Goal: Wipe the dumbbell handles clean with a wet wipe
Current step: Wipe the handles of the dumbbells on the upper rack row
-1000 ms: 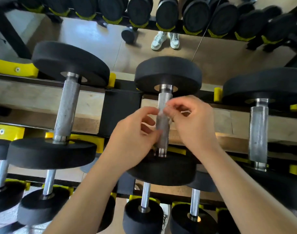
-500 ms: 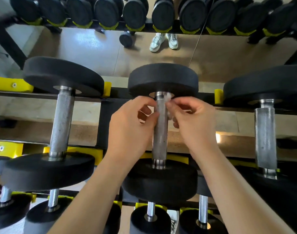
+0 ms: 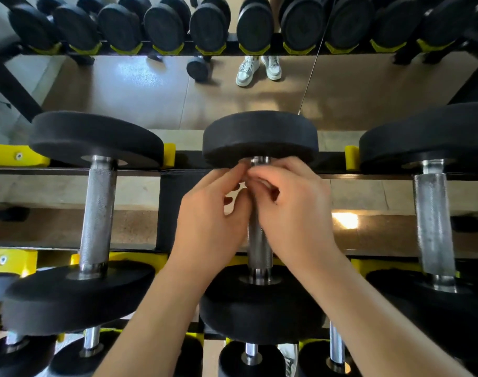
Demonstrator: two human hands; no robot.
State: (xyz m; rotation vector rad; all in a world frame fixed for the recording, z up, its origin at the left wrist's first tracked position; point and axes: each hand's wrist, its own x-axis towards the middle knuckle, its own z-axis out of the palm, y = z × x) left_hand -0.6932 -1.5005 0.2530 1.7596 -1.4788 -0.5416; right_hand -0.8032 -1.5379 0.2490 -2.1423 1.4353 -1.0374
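Person is standing at a rack (image 3: 169, 213), both arms reaching in from 6 o'clock. The middle dumbbell (image 3: 259, 134) is sitting dead centre on the rack, its handle (image 3: 259, 246) running from 12 to 6 between two black heads.

Both hands are meeting at the 12 o'clock end of that handle, just under the far head. The left hand (image 3: 213, 221) is curling its fingers in, thumb lying against the handle's 9 o'clock side, fingertips pinching at the top. The right hand (image 3: 292, 213) is also curling, fingers bunched from the 3 o'clock side, tips touching the left hand's tips.

The wet wipe (image 3: 244, 185) is showing only as a pale, blurred scrap pinched between the two sets of fingertips against the handle. Its shape is too blurred to tell.

The lower half of the handle is showing bare and knurled.

A second dumbbell (image 3: 96, 213) is resting at 9 o'clock, a third (image 3: 433, 227) at 3 o'clock, both well apart from the hands. Yellow cradles (image 3: 17, 156) are holding the heads. At 12 o'clock white shoes (image 3: 259, 68) are standing on tan floor, with a row of black dumbbells (image 3: 164, 25) above them. Smaller dumbbells (image 3: 251, 357) are lying at 6 o'clock on a lower tier.
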